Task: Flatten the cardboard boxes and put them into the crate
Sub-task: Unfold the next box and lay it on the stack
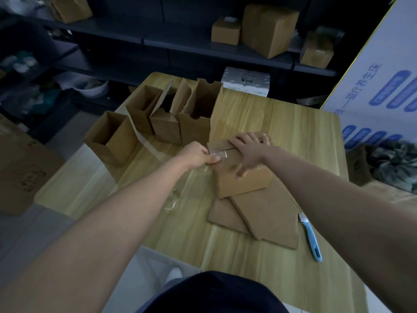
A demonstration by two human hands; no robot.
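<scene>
Closed cardboard box [246,184] set atop flattened boxes [270,218], bench [293,136] centre; top seam run 9-to-3 o'clock. Box top pressed by right hand [248,152], fingers spread flat. Clear tape [217,153] at box's 9 o'clock end pinched by left hand [198,155].

My left hand [198,154] pinches a strip of clear tape [217,154] at the top seam of the box [243,184]. My right hand [248,150] presses flat on it. The box sits on flattened cardboard [266,218] on the table [293,132], with a knife [312,240] just beside.
</scene>
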